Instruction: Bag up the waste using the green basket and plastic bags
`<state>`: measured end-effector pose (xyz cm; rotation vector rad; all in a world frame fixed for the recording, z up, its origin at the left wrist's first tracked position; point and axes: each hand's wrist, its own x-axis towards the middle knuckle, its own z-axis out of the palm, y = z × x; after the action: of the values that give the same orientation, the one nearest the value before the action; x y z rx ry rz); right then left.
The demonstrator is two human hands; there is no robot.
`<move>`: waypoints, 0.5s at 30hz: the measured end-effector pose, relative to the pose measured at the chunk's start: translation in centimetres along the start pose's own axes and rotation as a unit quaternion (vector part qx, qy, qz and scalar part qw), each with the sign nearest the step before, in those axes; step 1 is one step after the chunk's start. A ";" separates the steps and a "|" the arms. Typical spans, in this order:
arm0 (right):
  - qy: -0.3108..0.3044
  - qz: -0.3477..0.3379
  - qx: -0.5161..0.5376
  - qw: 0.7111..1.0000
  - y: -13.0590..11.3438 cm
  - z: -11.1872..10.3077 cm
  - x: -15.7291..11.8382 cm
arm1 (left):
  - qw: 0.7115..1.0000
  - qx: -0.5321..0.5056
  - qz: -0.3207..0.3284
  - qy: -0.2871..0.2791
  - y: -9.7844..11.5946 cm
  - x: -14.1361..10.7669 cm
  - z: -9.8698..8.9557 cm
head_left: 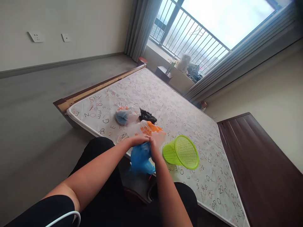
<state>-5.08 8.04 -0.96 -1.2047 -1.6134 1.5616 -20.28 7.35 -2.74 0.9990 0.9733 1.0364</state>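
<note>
Both hands are bunched up on a blue plastic bag point(141, 157) right at the near edge of the mattress point(180, 107). The left hand point(139, 139) is curled over the top of the bag, fingers closed on the crumpled plastic. The right hand point(154, 148) is pressed against the bag's right side and gripping it too, fingers wrapped in so you can't really see the tips. Most of the bag hangs below the hands, over the person's lap, so it's directly under and between both of them.

Just to the right of the right hand there's a lime green mesh basket point(181, 152) tipped on its side on the mattress, open end facing right, close to the hand but not touching. Just beyond the hands lies a white and orange bag point(148, 128). Further off are a black bag point(147, 116) and a whitish bag with blue inside point(125, 114), well apart from the hands.
</note>
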 end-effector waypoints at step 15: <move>0.120 -0.013 0.255 0.959 -3.5 -7.2 -3.5 | 0.996 0.000 -0.072 -0.055 -0.7 0.1 4.4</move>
<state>2.02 8.45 4.11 -1.0321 -0.9829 1.6090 -15.88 6.51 -2.31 0.9625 0.9399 0.8534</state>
